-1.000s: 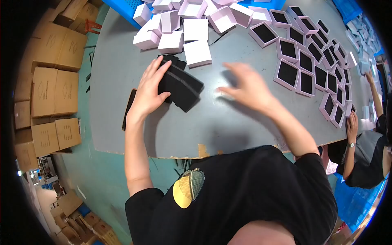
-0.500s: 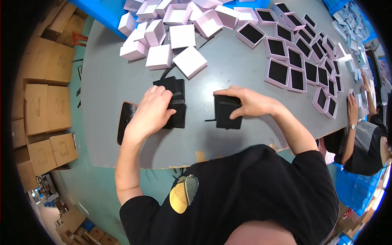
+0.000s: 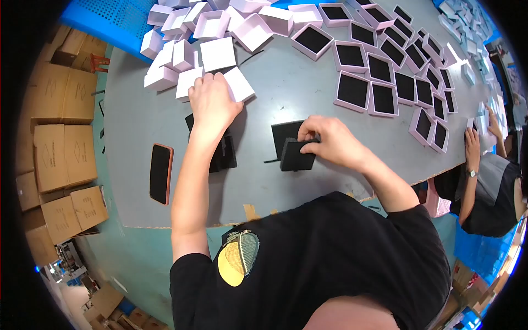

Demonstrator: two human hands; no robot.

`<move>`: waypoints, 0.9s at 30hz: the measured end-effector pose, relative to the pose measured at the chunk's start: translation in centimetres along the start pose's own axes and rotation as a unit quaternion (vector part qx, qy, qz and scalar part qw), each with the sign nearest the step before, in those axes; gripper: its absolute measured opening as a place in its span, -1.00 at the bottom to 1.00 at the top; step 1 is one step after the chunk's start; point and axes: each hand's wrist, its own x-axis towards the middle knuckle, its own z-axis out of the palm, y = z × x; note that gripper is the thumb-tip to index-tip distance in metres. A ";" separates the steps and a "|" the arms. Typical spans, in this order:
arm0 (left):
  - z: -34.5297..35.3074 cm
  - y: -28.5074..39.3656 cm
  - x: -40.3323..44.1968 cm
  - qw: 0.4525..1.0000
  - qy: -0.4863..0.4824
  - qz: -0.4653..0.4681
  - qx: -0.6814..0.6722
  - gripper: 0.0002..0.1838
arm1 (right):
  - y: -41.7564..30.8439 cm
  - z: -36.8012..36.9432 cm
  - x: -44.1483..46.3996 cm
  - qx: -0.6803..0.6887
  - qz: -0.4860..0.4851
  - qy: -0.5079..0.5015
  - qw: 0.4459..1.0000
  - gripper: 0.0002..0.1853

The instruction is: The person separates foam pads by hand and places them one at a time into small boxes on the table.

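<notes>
My left hand [image 3: 213, 100] reaches over the near edge of the pile of white boxes, its fingers bent on a white box [image 3: 240, 84]; whether it grips the box is hidden. Under my left forearm lie black foam pieces [image 3: 224, 154], partly covered. My right hand [image 3: 329, 140] pinches a black foam piece [image 3: 298, 156] between thumb and fingers, tilted above another black piece [image 3: 280, 132] on the grey table [image 3: 253, 184]. A thin black strip sticks out to the left of these pieces.
Several pinkish-white boxes with black inserts [image 3: 352, 91] stand at the right. A phone [image 3: 160, 174] lies left of my forearm. A blue crate [image 3: 113, 27] is at the back left. A co-worker's hand [image 3: 472, 146] rests at the table's right edge.
My left hand has left the black foam pieces and moved forward to the white boxes. My right hand has raised and tilted one black piece off another. The view has shifted slightly.
</notes>
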 end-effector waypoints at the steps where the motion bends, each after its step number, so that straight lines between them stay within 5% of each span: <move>1: -0.3 0.3 -0.7 1.000 0.013 0.016 0.003 -0.26 | 0.2 -0.6 0.0 0.058 0.028 -0.014 0.998 -0.76; 4: 0.0 1.6 -2.0 0.981 0.106 0.135 -0.086 -0.25 | 1.3 -2.9 0.2 0.234 0.081 -0.043 0.968 -0.78; 7: 2.2 3.5 -2.0 0.969 0.065 0.200 -0.130 -0.25 | 1.6 -4.5 0.3 0.341 0.125 -0.026 0.931 -0.78; 12: 5.1 5.8 -0.4 0.941 0.035 0.205 -0.268 -0.23 | 2.9 -4.7 1.0 0.364 0.103 0.055 0.924 -0.73; 15: 6.0 6.1 -0.6 0.918 0.106 0.224 -0.309 -0.28 | 3.3 -5.3 1.9 0.356 0.101 0.101 0.923 -0.73; 20: 3.0 4.9 -4.6 0.886 0.089 0.046 -0.452 -0.81 | 3.0 -5.2 2.4 0.327 0.055 0.168 0.929 -0.75; 27: 2.9 6.5 -6.5 0.865 0.027 0.042 -0.500 -0.73 | 0.9 -3.3 2.5 0.304 0.036 0.219 0.926 -0.76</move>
